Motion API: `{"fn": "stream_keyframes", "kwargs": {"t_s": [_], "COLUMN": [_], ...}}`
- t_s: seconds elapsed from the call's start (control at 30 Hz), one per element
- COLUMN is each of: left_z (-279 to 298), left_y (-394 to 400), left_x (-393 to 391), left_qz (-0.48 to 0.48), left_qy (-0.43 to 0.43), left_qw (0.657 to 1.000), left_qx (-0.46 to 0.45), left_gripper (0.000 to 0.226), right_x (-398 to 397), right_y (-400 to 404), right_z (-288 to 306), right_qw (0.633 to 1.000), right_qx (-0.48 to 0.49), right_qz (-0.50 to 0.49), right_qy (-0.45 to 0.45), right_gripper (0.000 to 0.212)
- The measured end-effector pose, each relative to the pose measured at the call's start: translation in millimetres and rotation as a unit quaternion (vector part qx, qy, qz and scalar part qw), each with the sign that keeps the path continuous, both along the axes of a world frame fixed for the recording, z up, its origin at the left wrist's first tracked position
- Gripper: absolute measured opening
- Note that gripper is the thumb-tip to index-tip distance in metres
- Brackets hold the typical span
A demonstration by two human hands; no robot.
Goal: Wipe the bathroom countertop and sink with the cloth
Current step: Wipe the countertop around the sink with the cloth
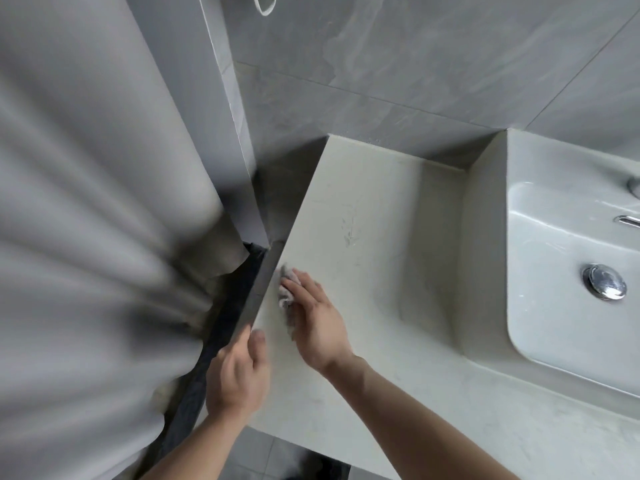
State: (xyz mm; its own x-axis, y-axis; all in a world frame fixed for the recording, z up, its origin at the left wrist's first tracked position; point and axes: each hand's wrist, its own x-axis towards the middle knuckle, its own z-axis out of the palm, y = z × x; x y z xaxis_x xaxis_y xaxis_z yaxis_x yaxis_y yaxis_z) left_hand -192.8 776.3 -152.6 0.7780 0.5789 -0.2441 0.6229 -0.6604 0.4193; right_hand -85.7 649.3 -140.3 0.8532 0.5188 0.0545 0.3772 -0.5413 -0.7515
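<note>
Left hand (239,372) grips the pale stone table (363,244) at its left edge; right hand (317,318) presses a crumpled grey cloth (286,289) flat there, fingers straight, beside the white ceramic sink (554,244).

Head view looks steeply down, close over the countertop (363,216).
</note>
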Motion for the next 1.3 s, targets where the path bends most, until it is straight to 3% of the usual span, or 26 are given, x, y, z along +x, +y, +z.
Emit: {"fn": "stream_keyframes", "kwargs": {"t_s": [0.2, 0.37, 0.5, 0.73, 0.9, 0.97, 1.1, 1.3], "left_z": [-0.4, 4.3, 8.5, 9.2, 8.7, 7.9, 6.4, 7.1], "left_y": [-0.6, -2.9, -4.5, -2.6, -1.0, -0.8, -0.3, 1.7], "left_x": [1.3, 1.7, 2.8, 2.2, 1.9, 1.8, 2.4, 3.2], "left_qz": [0.015, 0.017, 0.021, 0.022, 0.02, 0.023, 0.026, 0.025], "left_qy": [0.037, 0.032, 0.043, 0.047, 0.049, 0.055, 0.054, 0.06], "left_qw": [0.999, 0.999, 0.999, 0.999, 0.999, 0.998, 0.998, 0.998], "left_qx": [-0.005, 0.01, 0.013, 0.012, 0.008, 0.007, -0.004, 0.002], "left_gripper": [0.074, 0.072, 0.071, 0.072, 0.074, 0.075, 0.078, 0.078], "right_x": [43.9, 60.8, 52.3, 26.7, 9.1, 14.5, 63.0, 167.0], "right_y": [-117.3, -148.6, -117.6, -18.0, 23.2, 14.2, -33.6, -126.9], "right_z": [12.8, -17.2, -15.3, -12.3, -13.3, -10.3, -0.4, 2.5], "right_qw": [0.966, 0.937, 0.926, 0.983, 0.993, 0.995, 0.996, 0.939], "right_qx": [0.002, -0.21, -0.227, -0.162, -0.085, -0.03, 0.044, -0.058], "right_qz": [-0.251, -0.28, -0.301, -0.084, 0.079, 0.091, -0.077, -0.34], "right_qy": [-0.058, -0.01, 0.028, -0.035, -0.036, -0.011, -0.001, -0.005], "right_gripper": [0.037, 0.052, 0.061, 0.053, 0.05, 0.048, 0.039, 0.037]}}
